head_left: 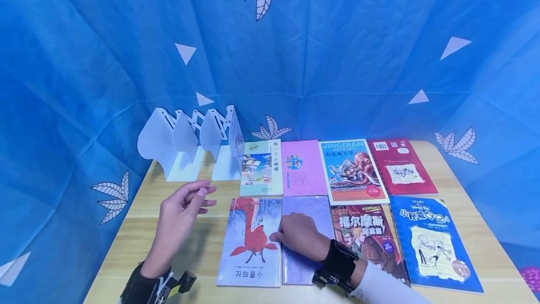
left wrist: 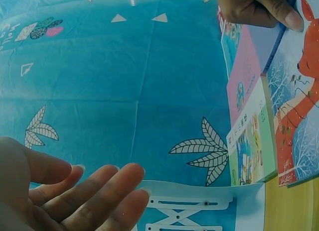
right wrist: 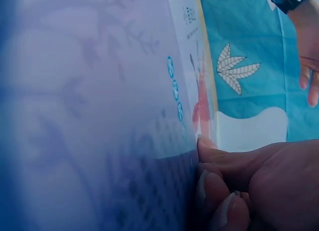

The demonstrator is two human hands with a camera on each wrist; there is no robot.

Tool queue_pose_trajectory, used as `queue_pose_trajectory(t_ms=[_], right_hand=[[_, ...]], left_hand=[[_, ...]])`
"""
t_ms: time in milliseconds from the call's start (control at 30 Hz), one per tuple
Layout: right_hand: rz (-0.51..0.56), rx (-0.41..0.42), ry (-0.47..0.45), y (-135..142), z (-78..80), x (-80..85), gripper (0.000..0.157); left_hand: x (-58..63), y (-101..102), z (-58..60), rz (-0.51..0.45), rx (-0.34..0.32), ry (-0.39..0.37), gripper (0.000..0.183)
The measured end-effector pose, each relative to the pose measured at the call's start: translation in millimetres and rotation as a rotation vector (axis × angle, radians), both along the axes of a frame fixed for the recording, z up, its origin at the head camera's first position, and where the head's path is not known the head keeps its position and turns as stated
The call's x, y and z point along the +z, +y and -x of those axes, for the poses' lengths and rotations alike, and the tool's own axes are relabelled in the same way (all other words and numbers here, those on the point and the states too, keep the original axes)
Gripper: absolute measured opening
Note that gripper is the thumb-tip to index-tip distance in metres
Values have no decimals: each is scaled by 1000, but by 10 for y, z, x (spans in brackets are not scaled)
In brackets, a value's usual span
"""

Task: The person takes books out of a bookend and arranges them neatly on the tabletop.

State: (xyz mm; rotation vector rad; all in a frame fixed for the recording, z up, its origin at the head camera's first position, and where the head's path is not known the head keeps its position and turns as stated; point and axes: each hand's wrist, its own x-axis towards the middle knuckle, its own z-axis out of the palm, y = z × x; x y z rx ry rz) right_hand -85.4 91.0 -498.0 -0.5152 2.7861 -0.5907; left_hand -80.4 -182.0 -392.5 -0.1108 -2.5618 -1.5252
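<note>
In the head view, my right hand (head_left: pixel 301 234) is over the seam between a picture book with a red deer (head_left: pixel 249 253) and a purple book (head_left: pixel 297 271). Its thumb lies on the deer book's right edge, and its other fingers curl in at that edge, their tips partly hidden. The right wrist view shows the thumb and curled fingers (right wrist: pixel 214 188) close against the purple cover. Held in the air left of the deer book, my left hand (head_left: pixel 181 208) has nothing in it. Its fingers (left wrist: pixel 107 191) are loosely extended in the left wrist view.
A white expandable book stand (head_left: pixel 185 169) stands at the back left. Along the back lie a green book (head_left: pixel 261 172), pink book (head_left: pixel 308 172), octopus-cover book (head_left: pixel 352 168) and red book (head_left: pixel 402 172). A detective book (head_left: pixel 367 233) and blue diary book (head_left: pixel 438 247) lie front right.
</note>
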Motion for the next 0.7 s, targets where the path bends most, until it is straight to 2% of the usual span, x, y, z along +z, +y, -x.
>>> queue_pose_trajectory(t_ms=[267, 533, 700], right_hand=[[26, -27, -31, 53, 26, -9, 30], [71, 7, 7, 52, 10, -33, 31], [180, 37, -2, 144, 0, 6, 49]], left_hand=[[3, -12, 26, 4, -8, -20, 29], [-54, -7, 31, -30, -37, -26, 30], [-95, 30, 32, -20, -83, -16, 29]])
